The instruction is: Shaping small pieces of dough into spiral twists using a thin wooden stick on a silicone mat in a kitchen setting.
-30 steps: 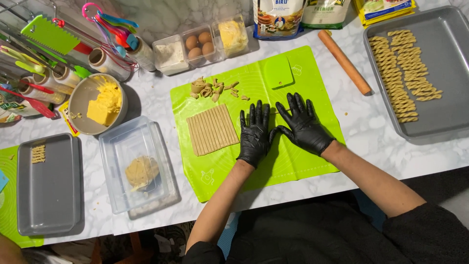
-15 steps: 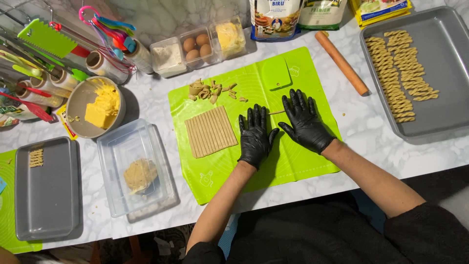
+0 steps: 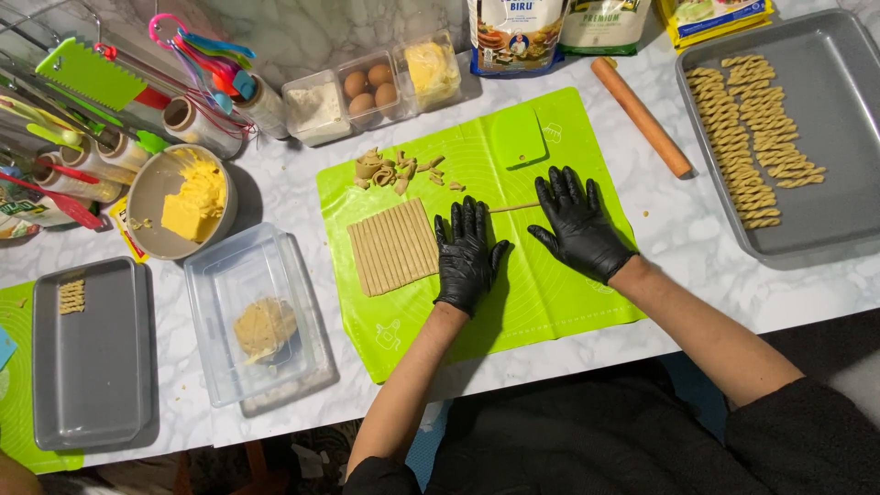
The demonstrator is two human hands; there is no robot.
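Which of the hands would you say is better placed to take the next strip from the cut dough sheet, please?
Probably the left hand: it lies flat right beside the cut dough sheet, while the right hand rests farther away across the thin dough strip.

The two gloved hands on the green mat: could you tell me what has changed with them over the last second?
Very little. The left hand and right hand have stayed flat on the thin dough strip, with only a slight shift of the fingers, as in rolling it. Nothing was picked up or let go. The cut dough sheet, scraps, scraper and rolling pin lie as before.
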